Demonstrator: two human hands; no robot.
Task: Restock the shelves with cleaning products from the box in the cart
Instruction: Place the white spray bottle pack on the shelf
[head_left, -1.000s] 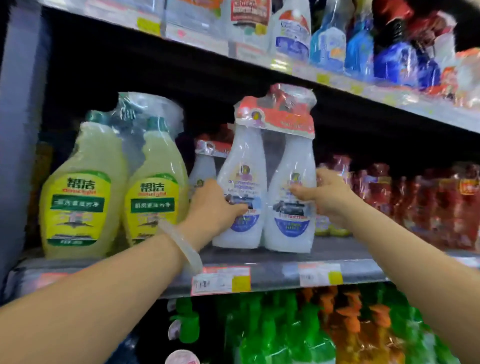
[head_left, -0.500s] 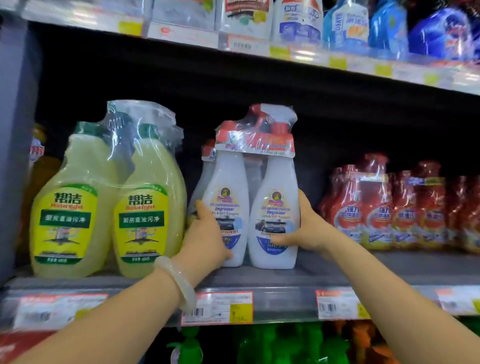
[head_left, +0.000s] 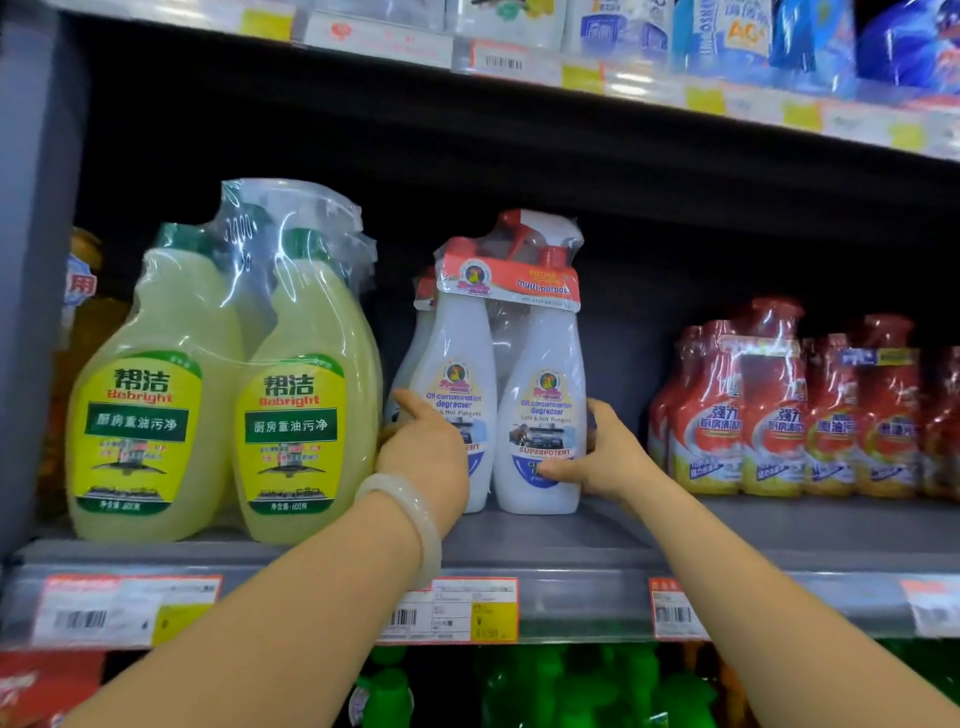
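A shrink-wrapped twin pack of white degreaser spray bottles (head_left: 540, 364) with red triggers and a red band stands upright on the grey middle shelf (head_left: 779, 535). My left hand (head_left: 423, 457), with a pale bangle on the wrist, presses against the pack's left bottle. Around the lower right side of the right bottle wraps my right hand (head_left: 602, 457). Another white pack (head_left: 415, 343) stands just behind it. The box and the cart are out of view.
A twin pack of yellow-green cleaner bottles (head_left: 223, 389) stands close on the left. Red-wrapped bottles (head_left: 779, 410) fill the shelf's right. A bare gap lies between them and the white pack. Blue products sit on the shelf above (head_left: 753, 36), green bottles (head_left: 571, 686) below. Price tags (head_left: 457, 610) line the edge.
The twin pack has gone from held near the shelf's front edge to standing deeper on the shelf. Both hands stayed on it. The camera has moved closer.
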